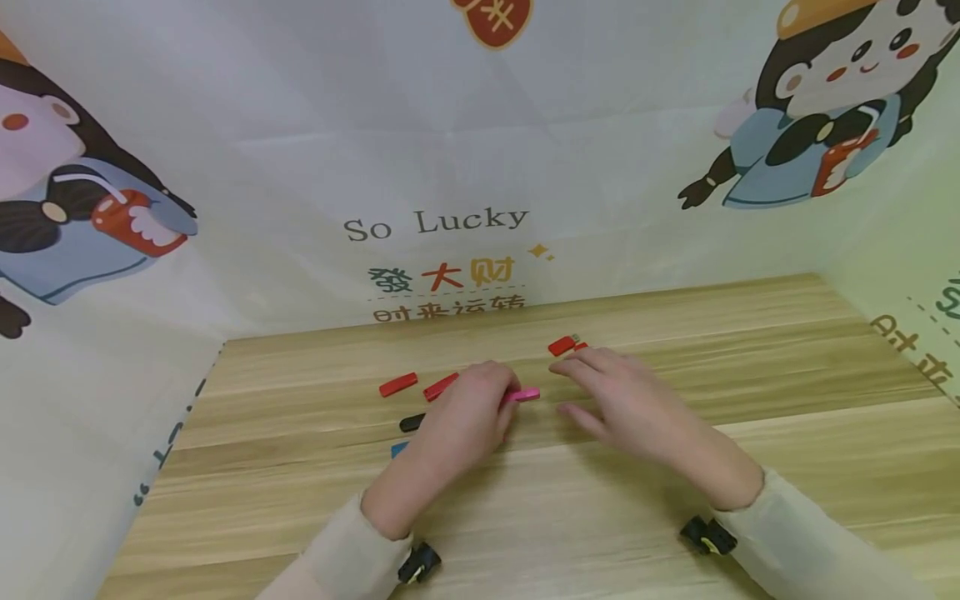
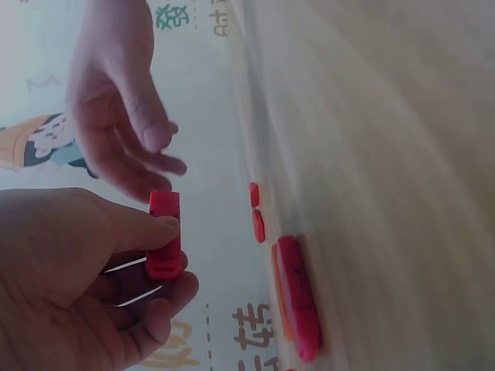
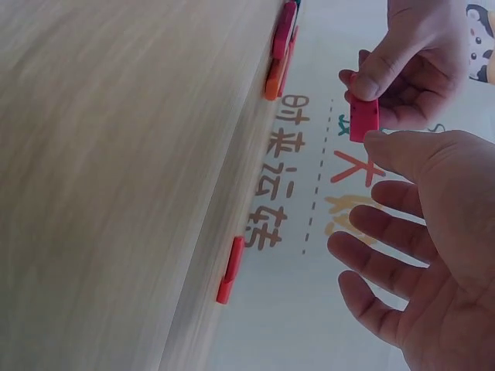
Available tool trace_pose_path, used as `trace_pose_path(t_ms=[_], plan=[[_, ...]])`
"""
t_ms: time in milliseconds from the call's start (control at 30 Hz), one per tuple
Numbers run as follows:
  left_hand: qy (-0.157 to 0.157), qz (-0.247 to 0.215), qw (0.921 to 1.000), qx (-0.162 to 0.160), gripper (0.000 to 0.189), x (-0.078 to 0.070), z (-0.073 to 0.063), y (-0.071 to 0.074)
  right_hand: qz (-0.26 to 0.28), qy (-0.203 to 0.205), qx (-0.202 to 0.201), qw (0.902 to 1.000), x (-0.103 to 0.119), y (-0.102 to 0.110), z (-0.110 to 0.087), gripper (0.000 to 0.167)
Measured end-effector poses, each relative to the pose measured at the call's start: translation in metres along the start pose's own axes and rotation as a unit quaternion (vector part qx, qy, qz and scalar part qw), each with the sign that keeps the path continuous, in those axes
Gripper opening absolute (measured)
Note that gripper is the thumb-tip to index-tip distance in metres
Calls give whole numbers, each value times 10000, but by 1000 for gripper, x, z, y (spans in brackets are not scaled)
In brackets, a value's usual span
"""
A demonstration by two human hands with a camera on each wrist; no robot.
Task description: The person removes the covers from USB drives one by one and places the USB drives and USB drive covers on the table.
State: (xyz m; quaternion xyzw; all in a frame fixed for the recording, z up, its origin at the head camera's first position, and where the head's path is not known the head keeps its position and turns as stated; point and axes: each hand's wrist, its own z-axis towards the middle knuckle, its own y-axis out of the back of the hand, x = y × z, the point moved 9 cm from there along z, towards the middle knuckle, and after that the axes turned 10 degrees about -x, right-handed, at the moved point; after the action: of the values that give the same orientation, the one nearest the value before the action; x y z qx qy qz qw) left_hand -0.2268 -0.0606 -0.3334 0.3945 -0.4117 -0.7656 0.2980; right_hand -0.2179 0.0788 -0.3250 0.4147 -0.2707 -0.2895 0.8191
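My left hand (image 1: 468, 408) pinches a small pink USB stick (image 1: 527, 394) between thumb and fingers, above the table. In the left wrist view this pink stick (image 2: 164, 232) stands on end, with a slot near its lower end. To its right is my right hand (image 1: 626, 404), fingers spread and slightly bent, holding nothing. From the right wrist view, the right thumb comes right up to the lower end of the pink stick (image 3: 363, 120). Just beyond the right fingertips lies a red USB stick (image 1: 561, 345) with its metal plug showing, beside another red piece (image 1: 581, 347).
Left of my left hand lie two red sticks (image 1: 398, 384), a black one (image 1: 411, 423) and a blue one (image 1: 400, 449), the last two partly hidden by the hand. An orange piece (image 3: 274, 79) shows in the right wrist view. A printed cloth (image 1: 450, 167) hangs behind the wooden table (image 1: 525, 517).
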Motion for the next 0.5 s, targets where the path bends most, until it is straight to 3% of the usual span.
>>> trace_pose_path(t_ms=[500], plan=[[-344, 22, 9982, -494, 4, -18, -14, -1, -57, 435, -170, 9989, 20, -5, 1, 38]])
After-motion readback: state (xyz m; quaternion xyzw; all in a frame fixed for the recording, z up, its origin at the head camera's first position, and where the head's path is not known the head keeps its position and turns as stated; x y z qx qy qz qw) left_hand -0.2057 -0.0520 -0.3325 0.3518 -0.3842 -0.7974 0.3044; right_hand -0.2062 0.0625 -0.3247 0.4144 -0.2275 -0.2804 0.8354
